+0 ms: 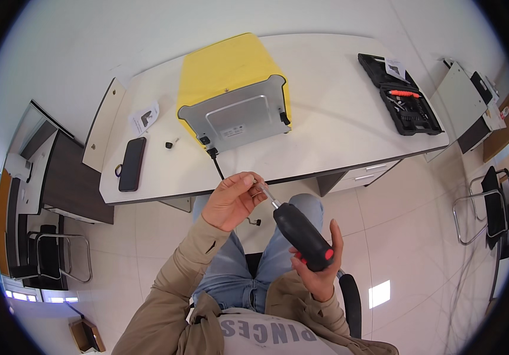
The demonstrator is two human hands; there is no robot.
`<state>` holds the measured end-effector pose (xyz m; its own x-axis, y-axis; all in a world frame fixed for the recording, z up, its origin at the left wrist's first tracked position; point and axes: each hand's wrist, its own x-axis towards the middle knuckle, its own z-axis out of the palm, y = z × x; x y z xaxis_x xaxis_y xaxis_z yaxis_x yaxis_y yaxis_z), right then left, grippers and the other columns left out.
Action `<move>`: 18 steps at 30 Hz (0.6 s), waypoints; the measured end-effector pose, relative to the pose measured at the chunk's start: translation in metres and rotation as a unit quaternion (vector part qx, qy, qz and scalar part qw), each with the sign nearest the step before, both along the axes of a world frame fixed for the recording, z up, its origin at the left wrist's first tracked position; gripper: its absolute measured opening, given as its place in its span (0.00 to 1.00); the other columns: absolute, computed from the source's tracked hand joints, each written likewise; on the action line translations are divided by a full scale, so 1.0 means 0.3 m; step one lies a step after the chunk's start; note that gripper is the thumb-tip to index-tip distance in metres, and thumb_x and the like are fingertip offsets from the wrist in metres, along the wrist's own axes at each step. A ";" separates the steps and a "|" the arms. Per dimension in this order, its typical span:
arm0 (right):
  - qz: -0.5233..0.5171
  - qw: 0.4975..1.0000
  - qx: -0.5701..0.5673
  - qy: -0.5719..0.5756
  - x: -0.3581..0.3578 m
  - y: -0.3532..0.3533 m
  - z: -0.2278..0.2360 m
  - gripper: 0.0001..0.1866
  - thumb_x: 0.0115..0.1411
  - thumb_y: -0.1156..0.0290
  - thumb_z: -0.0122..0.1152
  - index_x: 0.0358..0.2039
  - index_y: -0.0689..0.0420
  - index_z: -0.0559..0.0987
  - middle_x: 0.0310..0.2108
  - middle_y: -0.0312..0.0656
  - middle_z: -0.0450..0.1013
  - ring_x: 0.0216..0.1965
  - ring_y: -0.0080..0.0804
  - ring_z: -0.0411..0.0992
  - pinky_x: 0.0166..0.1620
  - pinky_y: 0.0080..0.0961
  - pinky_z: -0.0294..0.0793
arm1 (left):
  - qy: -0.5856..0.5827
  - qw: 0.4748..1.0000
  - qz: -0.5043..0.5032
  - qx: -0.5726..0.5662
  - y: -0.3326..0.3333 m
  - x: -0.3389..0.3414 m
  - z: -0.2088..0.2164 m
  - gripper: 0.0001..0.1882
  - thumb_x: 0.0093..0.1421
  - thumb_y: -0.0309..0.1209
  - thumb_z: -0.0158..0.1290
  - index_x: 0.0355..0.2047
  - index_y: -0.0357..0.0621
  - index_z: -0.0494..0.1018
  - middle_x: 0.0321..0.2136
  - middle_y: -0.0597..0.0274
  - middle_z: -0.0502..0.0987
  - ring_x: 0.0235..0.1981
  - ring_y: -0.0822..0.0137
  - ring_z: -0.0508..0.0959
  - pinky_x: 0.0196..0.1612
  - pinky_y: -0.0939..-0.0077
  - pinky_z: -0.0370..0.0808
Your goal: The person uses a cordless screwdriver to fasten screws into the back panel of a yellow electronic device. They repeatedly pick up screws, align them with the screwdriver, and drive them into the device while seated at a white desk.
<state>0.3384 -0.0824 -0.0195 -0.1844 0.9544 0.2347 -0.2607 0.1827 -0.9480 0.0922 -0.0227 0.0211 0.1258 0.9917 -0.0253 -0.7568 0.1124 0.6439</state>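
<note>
My right hand [321,273] is wrapped round a black cordless screwdriver [300,233] with a red spot at its rear end, held above my lap. Its silver shaft points up and left toward my left hand [231,202]. The left thumb and fingers are pinched together at the shaft's tip, on what looks like a small metal bit [258,183], partly hidden by the fingers. Beyond my hands, a yellow appliance [226,61] lies on the white table with its grey metal base [238,116] facing me. A black power cord [216,166] runs from its lower left corner.
An open black tool case [407,106] with a red-orange tool sits at the table's right end. On the left lie a phone [132,164], a small ring [118,170], a leaflet [144,118] and a small black-headed part [169,145]. Chairs [484,208] stand either side.
</note>
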 end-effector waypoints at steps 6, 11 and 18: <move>0.000 1.000 0.003 -0.012 -0.007 0.000 0.000 0.56 0.52 0.85 0.68 0.73 0.57 0.42 0.42 0.51 0.78 0.37 0.34 0.80 0.39 0.25 0.80 | 0.031 0.999 0.005 0.012 -0.001 -0.004 -0.004 0.10 0.70 0.31 0.52 0.43 0.37 0.77 0.40 0.55 0.80 0.43 0.63 0.80 0.49 0.69 0.77; 0.000 1.000 0.000 -0.013 -0.013 0.001 0.010 0.56 0.51 0.86 0.67 0.73 0.57 0.42 0.41 0.51 0.78 0.37 0.33 0.80 0.37 0.24 0.80 | 0.044 0.999 0.012 0.017 -0.003 -0.013 -0.004 0.10 0.69 0.29 0.52 0.43 0.36 0.78 0.39 0.54 0.80 0.43 0.63 0.79 0.49 0.69 0.77; 0.008 0.999 0.002 -0.031 -0.013 0.004 0.016 0.56 0.51 0.86 0.67 0.73 0.57 0.42 0.40 0.50 0.78 0.37 0.32 0.80 0.36 0.24 0.80 | 0.085 0.996 0.019 0.031 -0.007 -0.039 -0.006 0.10 0.69 0.29 0.52 0.44 0.35 0.79 0.40 0.54 0.80 0.43 0.64 0.79 0.49 0.69 0.76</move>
